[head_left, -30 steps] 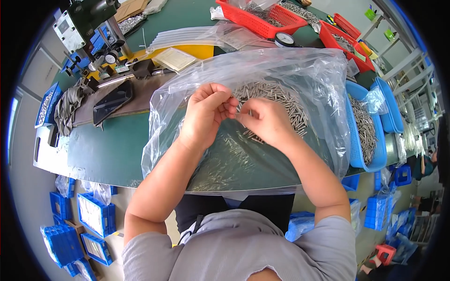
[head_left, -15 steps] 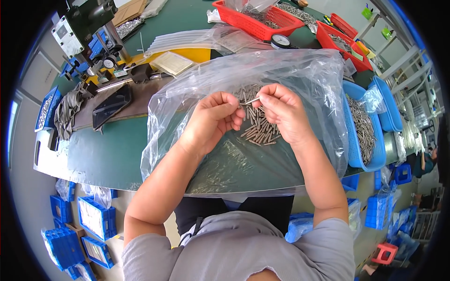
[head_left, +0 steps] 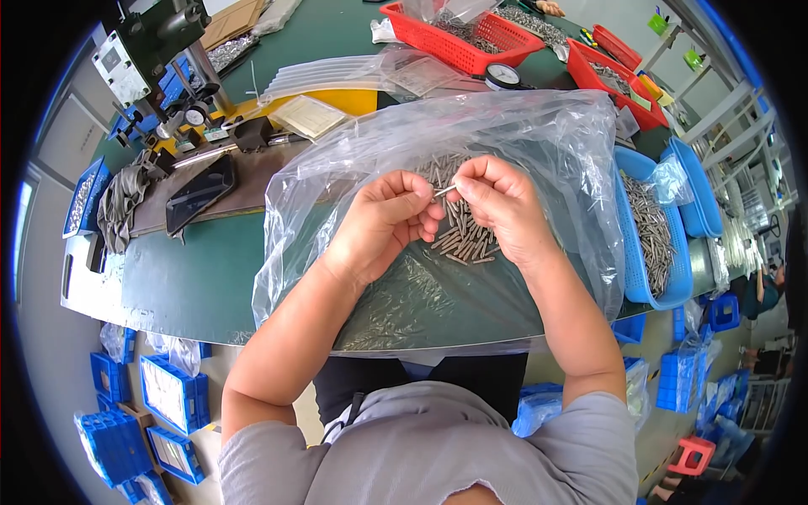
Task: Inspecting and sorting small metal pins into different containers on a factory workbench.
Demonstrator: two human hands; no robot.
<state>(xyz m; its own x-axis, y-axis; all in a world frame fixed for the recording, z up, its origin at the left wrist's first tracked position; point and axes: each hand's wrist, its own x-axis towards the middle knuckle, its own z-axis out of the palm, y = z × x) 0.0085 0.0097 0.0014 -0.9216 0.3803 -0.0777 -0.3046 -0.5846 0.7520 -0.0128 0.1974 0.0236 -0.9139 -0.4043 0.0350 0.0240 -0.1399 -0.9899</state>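
A short, slim metal pin (head_left: 444, 191) spans the gap between my two hands, tilted slightly. My left hand (head_left: 389, 217) is closed, its thumb and forefinger pinching the pin's left end. At the other end, the thumb and forefinger of my right hand (head_left: 503, 206) close on the same pin. Beneath and just beyond the hands lies a loose pile of small metal parts (head_left: 461, 246), partly hidden by my fingers. The pile rests on a clear plastic bag (head_left: 539, 290) spread over the green table.
On the right, a blue basket (head_left: 637, 252) holds many similar metal parts. Red baskets (head_left: 471, 57) stand at the back, with a round dial gauge (head_left: 503, 76) in front. A black phone-like slab (head_left: 202, 192) and a measuring stand (head_left: 139, 63) are at the left.
My right hand has moved slightly left, so the fingertips of both hands are closer together. The pin has shifted a little with them, and less of the gap shows.
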